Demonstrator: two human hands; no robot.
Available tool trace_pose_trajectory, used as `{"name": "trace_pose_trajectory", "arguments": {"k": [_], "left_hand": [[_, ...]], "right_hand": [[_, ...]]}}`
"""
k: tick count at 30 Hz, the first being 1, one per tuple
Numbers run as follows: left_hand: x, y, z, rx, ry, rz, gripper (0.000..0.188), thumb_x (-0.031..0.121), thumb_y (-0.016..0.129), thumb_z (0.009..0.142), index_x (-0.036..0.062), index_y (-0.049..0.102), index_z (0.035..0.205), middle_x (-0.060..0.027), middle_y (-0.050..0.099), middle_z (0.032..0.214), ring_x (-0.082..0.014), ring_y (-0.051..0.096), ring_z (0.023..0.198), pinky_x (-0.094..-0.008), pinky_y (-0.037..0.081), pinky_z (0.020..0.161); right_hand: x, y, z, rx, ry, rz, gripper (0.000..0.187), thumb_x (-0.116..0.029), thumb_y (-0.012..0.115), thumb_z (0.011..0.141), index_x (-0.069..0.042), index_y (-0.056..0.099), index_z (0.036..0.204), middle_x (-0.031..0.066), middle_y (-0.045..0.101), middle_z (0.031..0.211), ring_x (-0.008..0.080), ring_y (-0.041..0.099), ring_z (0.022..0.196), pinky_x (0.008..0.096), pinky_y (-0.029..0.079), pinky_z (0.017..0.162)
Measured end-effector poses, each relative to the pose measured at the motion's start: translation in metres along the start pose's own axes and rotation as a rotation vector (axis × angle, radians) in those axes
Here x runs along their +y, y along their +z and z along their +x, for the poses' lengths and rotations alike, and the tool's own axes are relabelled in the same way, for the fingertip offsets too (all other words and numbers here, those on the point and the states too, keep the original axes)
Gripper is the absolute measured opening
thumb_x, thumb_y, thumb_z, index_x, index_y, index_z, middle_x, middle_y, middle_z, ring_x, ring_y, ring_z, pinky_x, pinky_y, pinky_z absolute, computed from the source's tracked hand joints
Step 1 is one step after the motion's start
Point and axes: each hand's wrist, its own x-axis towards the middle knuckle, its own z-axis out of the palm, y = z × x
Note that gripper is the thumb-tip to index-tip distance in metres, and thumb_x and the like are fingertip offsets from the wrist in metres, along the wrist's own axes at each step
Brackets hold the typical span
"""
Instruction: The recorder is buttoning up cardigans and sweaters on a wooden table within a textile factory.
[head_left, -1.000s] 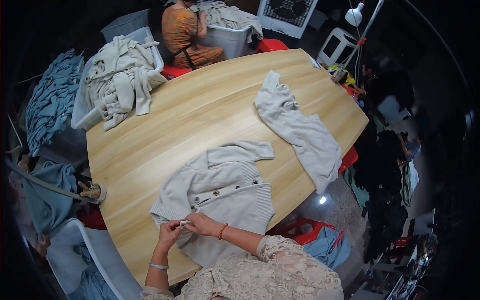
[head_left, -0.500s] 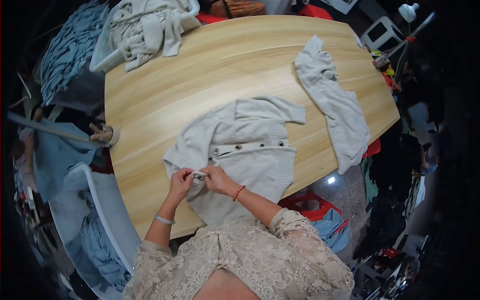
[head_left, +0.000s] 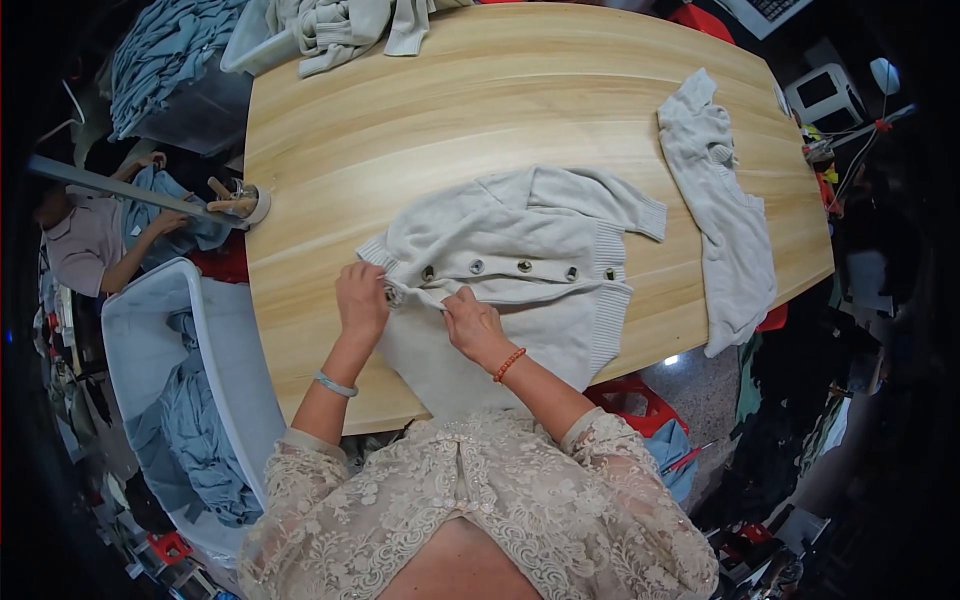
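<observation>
A cream knitted cardigan (head_left: 500, 230) lies on the wooden table (head_left: 400, 130) in front of me, its ribbed hem to the right. Several dark round buttons run along its front band. My left hand (head_left: 362, 302) is closed on the cardigan's left end, by the neckline; its fingertips are partly hidden in the folds. Closed on the edge of the front opening, my right hand (head_left: 474, 326) holds the fabric a little to the right of the left hand. The edge between my hands is slightly raised.
Another cream knit garment (head_left: 715, 210) lies along the table's right side. A white bin of cream knits (head_left: 350, 30) stands at the far left. Blue garments fill a large white tub (head_left: 195, 290) to my left, near a co-worker (head_left: 90, 245) handling blue cloth. A red stool (head_left: 640, 408) stands below right.
My hands have moved apart along the cardigan's edge, and the row of buttons now shows more fully. The whole view has shifted, bringing the co-worker further into sight.
</observation>
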Motion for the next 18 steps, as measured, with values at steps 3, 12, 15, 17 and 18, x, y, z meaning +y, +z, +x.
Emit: {"name": "trace_pose_trajectory", "arguments": {"k": [3,12,15,17,18], "left_hand": [[0.025,0.023,0.007,-0.169,0.191,-0.296,0.024,0.0,0.058,0.073,0.0055,0.061,0.095,-0.0131,0.06,0.093,-0.034,0.056,0.089,-0.0415,0.045,0.076],[0.02,0.067,0.029,-0.466,0.122,0.051,0.012,0.002,0.054,0.072,0.0037,0.058,0.083,-0.0157,0.058,0.093,-0.0341,0.056,0.089,-0.0427,0.049,0.075],[0.021,0.068,0.033,-0.585,0.045,0.045,0.007,0.005,0.057,0.074,0.0026,0.062,0.078,-0.0182,0.063,0.085,-0.0361,0.061,0.08,-0.0434,0.05,0.07],[0.02,0.063,0.037,-0.669,-0.111,-0.272,0.01,0.011,0.063,0.075,0.0013,0.066,0.075,-0.0127,0.066,0.071,-0.0276,0.061,0.058,-0.0377,0.048,0.055],[0.021,0.06,0.038,-0.758,-0.313,-0.553,0.01,0.01,0.064,0.077,0.0008,0.067,0.078,-0.0085,0.066,0.069,-0.0196,0.059,0.055,-0.0315,0.045,0.052]], "right_hand": [[0.002,0.009,0.002,0.008,-0.026,-0.039,0.012,-0.014,0.058,0.084,-0.006,0.063,0.091,0.0138,0.059,0.088,0.0359,0.061,0.076,0.0457,0.05,0.068],[0.012,0.013,0.002,0.047,-0.071,0.058,0.012,-0.015,0.06,0.082,-0.005,0.061,0.09,0.016,0.062,0.085,0.036,0.062,0.078,0.0434,0.05,0.068],[0.011,0.015,0.004,0.055,0.009,0.075,0.018,-0.014,0.059,0.08,-0.005,0.059,0.096,0.0169,0.063,0.089,0.0361,0.062,0.082,0.0445,0.049,0.071],[0.011,0.012,0.006,-0.002,0.068,0.104,0.024,-0.012,0.061,0.078,-0.006,0.056,0.101,0.0176,0.064,0.091,0.0363,0.062,0.086,0.0452,0.049,0.074],[0.012,0.01,0.008,0.056,0.006,0.154,0.025,-0.011,0.061,0.078,-0.006,0.055,0.101,0.0178,0.064,0.091,0.0364,0.062,0.087,0.0452,0.048,0.074]]}}
